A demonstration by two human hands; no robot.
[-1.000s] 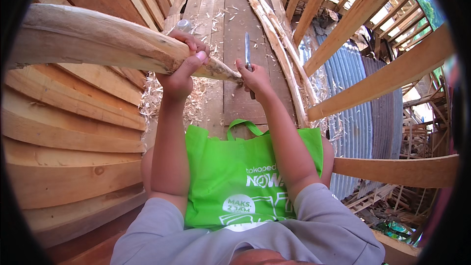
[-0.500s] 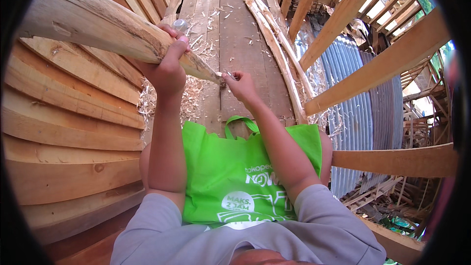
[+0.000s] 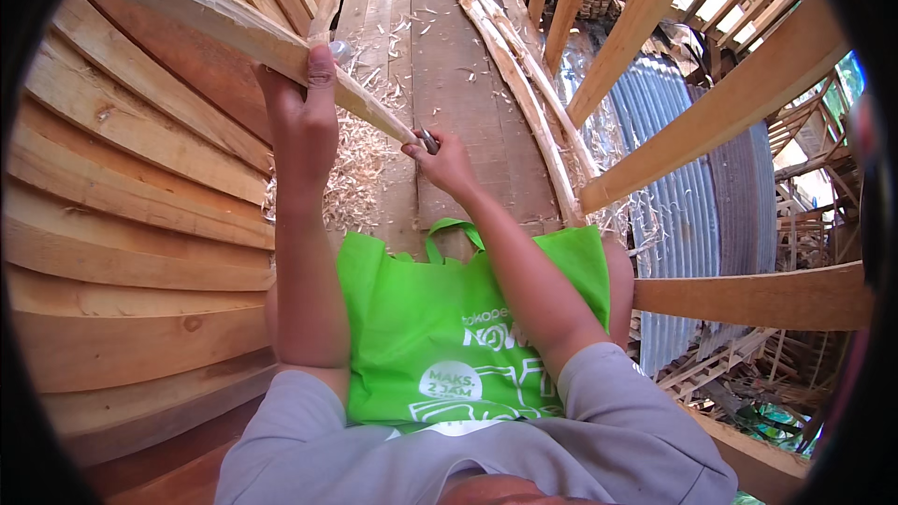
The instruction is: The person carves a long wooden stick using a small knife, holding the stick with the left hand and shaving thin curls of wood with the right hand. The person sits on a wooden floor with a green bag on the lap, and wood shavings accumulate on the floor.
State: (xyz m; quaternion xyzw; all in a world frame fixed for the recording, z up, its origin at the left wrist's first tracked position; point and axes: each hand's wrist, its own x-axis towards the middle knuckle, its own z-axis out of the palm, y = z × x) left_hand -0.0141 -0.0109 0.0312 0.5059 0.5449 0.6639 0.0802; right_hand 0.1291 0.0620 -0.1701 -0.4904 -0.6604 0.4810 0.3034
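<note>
A long pale wooden pole (image 3: 215, 14) slants from the upper left down to a narrow end beside my right hand. My left hand (image 3: 301, 117) is closed round its middle, thumb on top. My right hand (image 3: 443, 165) is closed on a small metal tool (image 3: 429, 141) at the pole's near end; its working part is hidden by the fingers. Across my lap lies a green cloth bag (image 3: 421, 309) with white print, under my right forearm. Curled wood shavings (image 3: 354, 173) are heaped on the floor beyond it.
Stacked boards (image 3: 140, 252) line the left side. Two peeled poles (image 3: 524, 75) lie along the plank floor (image 3: 449, 56). Slanting timber posts (image 3: 720, 112) stand at right, with corrugated metal sheets (image 3: 669, 196) beyond. A clear rounded object (image 3: 340, 52) sits behind the pole.
The pole has turned in my left hand and now shows a paler, narrower side. My left hand's grip has shifted, and my right hand has moved slightly left with the tool.
</note>
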